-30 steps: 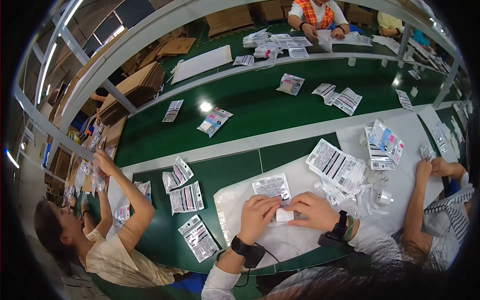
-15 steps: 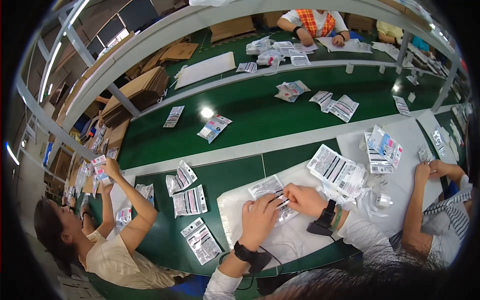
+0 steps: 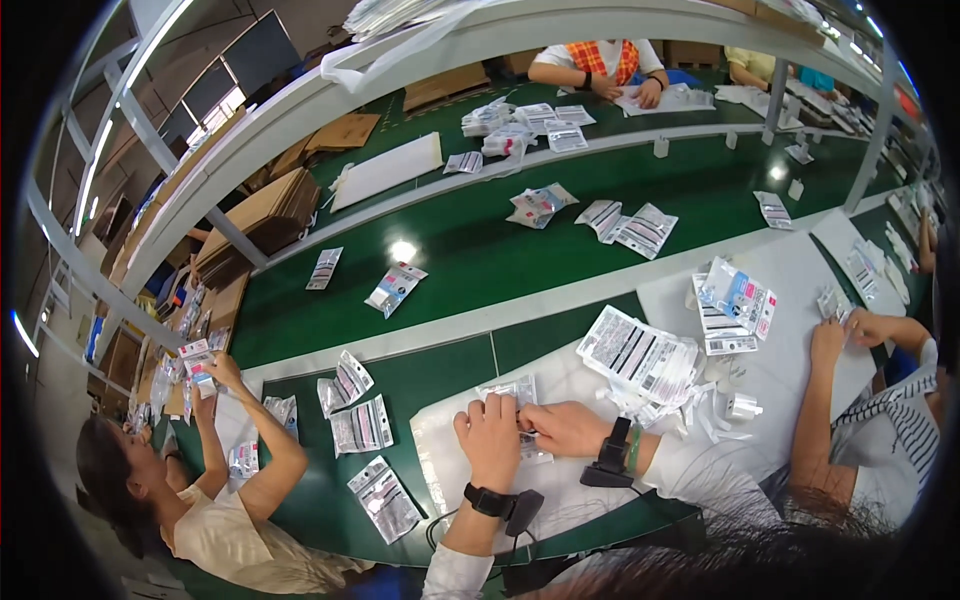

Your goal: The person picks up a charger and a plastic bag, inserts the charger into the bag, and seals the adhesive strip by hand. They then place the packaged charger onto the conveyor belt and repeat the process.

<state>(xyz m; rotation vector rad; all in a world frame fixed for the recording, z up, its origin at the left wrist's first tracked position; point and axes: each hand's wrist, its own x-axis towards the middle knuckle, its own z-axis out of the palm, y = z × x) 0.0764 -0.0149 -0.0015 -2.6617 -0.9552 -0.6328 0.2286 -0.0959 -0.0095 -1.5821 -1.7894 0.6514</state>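
My left hand and my right hand press together on a small clear plastic packet with a printed card inside. It lies on a white sheet spread over the green table. Each wrist wears a black band. A stack of printed packets sits just to the right of my right hand.
Loose packets lie left of the sheet. A person at the left handles packets, and another at the right works on a white mat. A green conveyor carries scattered packets. A far person sits across it.
Both hands slid up and left over the packet, and the view has shifted so the work area sits lower in the picture.
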